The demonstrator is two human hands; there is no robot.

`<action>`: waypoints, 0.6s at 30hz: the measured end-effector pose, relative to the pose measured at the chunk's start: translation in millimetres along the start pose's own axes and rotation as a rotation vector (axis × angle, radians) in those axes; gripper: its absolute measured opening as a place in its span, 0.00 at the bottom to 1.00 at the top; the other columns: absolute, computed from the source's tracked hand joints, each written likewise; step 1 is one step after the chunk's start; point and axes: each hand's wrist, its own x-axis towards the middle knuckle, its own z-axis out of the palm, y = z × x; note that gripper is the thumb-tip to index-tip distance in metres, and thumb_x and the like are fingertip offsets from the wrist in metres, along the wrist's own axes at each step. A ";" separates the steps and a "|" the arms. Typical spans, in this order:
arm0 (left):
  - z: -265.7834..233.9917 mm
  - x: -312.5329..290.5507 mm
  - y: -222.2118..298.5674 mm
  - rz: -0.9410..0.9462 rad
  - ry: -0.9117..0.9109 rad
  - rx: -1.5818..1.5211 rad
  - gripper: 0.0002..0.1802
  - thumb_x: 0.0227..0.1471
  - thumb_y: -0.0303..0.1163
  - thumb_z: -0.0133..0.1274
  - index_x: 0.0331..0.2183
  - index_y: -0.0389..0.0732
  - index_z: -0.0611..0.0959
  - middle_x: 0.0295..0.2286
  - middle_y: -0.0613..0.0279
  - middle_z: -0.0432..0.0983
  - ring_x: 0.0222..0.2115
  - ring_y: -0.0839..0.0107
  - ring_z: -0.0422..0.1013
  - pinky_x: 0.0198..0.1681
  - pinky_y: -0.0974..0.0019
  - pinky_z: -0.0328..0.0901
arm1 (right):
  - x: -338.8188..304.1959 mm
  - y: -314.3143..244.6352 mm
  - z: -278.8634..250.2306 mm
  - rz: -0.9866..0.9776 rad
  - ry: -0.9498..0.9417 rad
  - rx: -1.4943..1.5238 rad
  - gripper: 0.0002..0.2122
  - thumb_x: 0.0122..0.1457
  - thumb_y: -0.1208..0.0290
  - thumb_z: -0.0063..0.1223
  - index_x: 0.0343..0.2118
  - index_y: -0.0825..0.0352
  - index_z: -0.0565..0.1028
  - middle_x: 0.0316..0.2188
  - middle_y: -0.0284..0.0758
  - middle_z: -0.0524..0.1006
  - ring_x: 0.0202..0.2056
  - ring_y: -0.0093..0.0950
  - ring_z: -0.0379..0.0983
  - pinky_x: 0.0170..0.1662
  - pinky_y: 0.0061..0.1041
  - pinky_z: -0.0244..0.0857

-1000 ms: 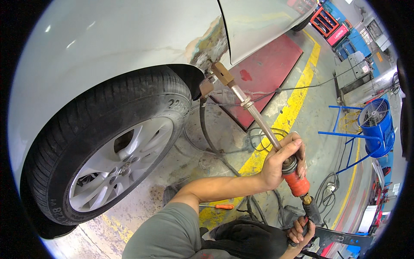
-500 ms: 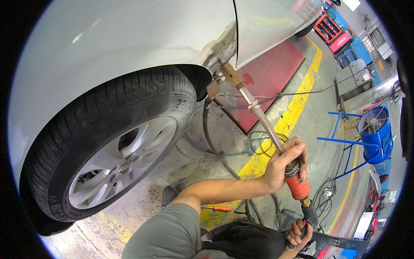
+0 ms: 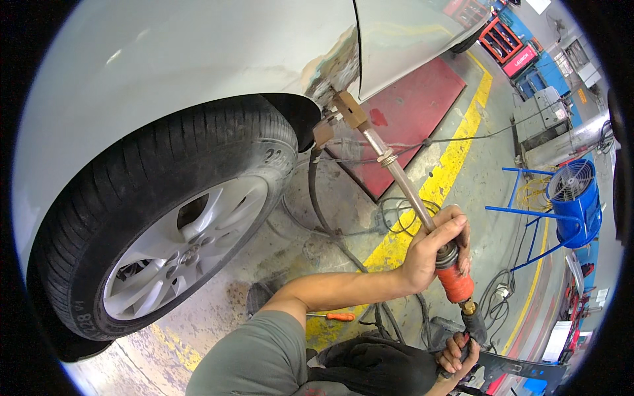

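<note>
A long dent puller (image 3: 404,185) slants from the car's panel down to the lower right. Its brass-coloured head (image 3: 351,111) meets the panel at a scraped, bare-metal patch (image 3: 337,63) behind the wheel arch. My left hand (image 3: 429,247) is closed around the metal shaft, just ahead of the orange-red grip (image 3: 454,284). Lower down, my right hand (image 3: 457,355) wraps the black rear handle (image 3: 474,325). A second brown metal block (image 3: 323,134) sits beside the head at the panel's lower edge, with a thick black cable (image 3: 315,188) hanging from it.
The wheel (image 3: 188,251) fills the left side, under the silver fender (image 3: 165,53). A red board (image 3: 409,119) lies on the floor beneath the car. Loose cables and an orange-handled screwdriver (image 3: 340,317) are on the floor. At right stands a blue fan (image 3: 573,198) near a grey machine (image 3: 543,117).
Car and tool head sit slightly further left and up in the picture. Both hands keep the same hold on the dent puller.
</note>
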 end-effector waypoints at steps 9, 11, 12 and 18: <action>-2.9 0.8 -2.3 0.025 0.002 0.001 0.16 0.71 0.40 0.42 0.32 0.41 0.70 0.17 0.59 0.70 0.18 0.68 0.70 0.31 0.61 0.70 | -0.6 0.6 0.5 -0.014 0.040 0.019 0.17 0.71 0.55 0.45 0.38 0.67 0.67 0.27 0.36 0.71 0.17 0.22 0.70 0.20 0.24 0.65; -2.0 0.4 -0.9 0.021 0.000 -0.008 0.16 0.71 0.40 0.42 0.32 0.41 0.70 0.17 0.59 0.70 0.18 0.68 0.70 0.31 0.61 0.70 | -1.0 -0.8 -0.7 -0.002 0.029 0.006 0.16 0.71 0.55 0.45 0.38 0.67 0.67 0.26 0.36 0.71 0.17 0.22 0.69 0.20 0.25 0.64; -1.2 0.3 -0.8 0.018 -0.002 -0.011 0.16 0.71 0.40 0.42 0.32 0.41 0.70 0.17 0.59 0.70 0.18 0.68 0.69 0.31 0.61 0.70 | -0.9 -1.1 -0.7 0.001 0.030 0.001 0.16 0.71 0.55 0.45 0.38 0.67 0.66 0.26 0.35 0.71 0.16 0.22 0.69 0.20 0.25 0.64; -3.5 1.3 -6.2 0.042 -0.004 -0.029 0.15 0.70 0.39 0.42 0.33 0.40 0.70 0.17 0.59 0.70 0.18 0.67 0.69 0.31 0.61 0.70 | -2.0 -0.5 3.3 -0.009 0.071 -0.029 0.17 0.71 0.55 0.45 0.38 0.67 0.67 0.27 0.35 0.71 0.16 0.21 0.68 0.19 0.24 0.63</action>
